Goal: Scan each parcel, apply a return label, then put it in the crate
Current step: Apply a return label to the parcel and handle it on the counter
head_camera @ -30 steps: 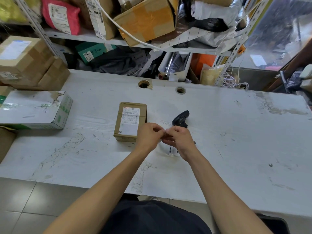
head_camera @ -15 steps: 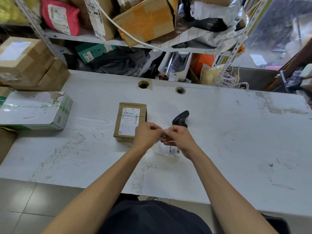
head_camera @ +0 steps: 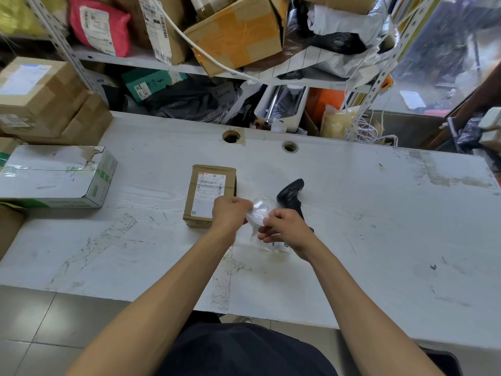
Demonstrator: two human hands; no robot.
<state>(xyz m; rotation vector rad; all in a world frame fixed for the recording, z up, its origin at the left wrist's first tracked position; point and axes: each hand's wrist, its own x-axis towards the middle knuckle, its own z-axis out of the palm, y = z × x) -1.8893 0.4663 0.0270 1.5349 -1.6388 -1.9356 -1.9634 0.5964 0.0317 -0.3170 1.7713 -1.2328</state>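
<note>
1. Parcel (head_camera: 210, 195), a small brown cardboard box bearing a printed shipping label on its top face, is lying flat on the white table (head_camera: 379, 226), and it is being taken as the landmark for everything below.
2. Just to the right of the parcel, and toward its near end, a thin white return label (head_camera: 257, 213) is being held above the tabletop between both hands.
3. The left hand (head_camera: 230, 213) is being kept against the parcel's near right corner, with its fingers curled and pinched on the label's left edge.
4. The right hand (head_camera: 287, 229) is being held a little further right of the parcel, its fingers and thumb pinched on the label's right side; a strip with dark print is showing below this hand.
5. Whether the label's backing is being peeled cannot be told.
6. A black handheld scanner (head_camera: 291, 198) is lying on the table to the right of the parcel, partly hidden behind the right hand.
7. Well to the left of the parcel, a white and green carton (head_camera: 54, 177) is resting on the table, and brown boxes (head_camera: 46, 99) are being stacked beyond it.
8. Behind the parcel, past two round holes in the tabletop, a metal shelf (head_camera: 130, 59) is being crowded with packages and bags.
</note>
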